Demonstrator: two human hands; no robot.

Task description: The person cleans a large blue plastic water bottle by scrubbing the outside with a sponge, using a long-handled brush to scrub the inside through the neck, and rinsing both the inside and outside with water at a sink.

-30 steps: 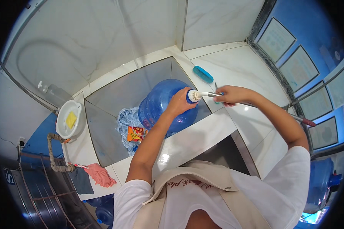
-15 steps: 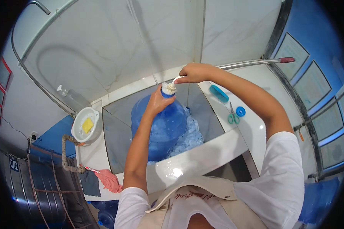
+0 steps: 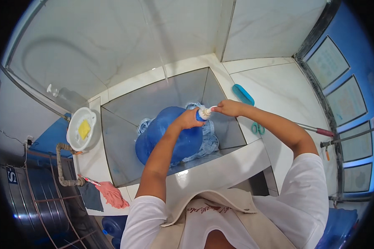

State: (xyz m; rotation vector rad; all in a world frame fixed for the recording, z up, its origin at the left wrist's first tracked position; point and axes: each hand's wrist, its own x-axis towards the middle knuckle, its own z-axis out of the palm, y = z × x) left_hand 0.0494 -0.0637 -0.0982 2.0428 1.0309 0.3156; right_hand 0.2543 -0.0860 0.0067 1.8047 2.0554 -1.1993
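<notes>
Head view: mid-frame, the left hand (image 3: 188, 119) wraps the blue bottle (image 3: 156, 135) at its neck. The right hand (image 3: 229, 108) tightly pinches a white brush (image 3: 204, 113).

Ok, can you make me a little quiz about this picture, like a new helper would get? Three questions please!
1. True or false: the yellow sponge lies in the white basin.
2. Which hand is around the neck of the blue bottle: A, left, or B, right?
3. What colour are the handles of the scissors on the counter?

Key:
1. True.
2. A, the left hand.
3. Green.
</notes>
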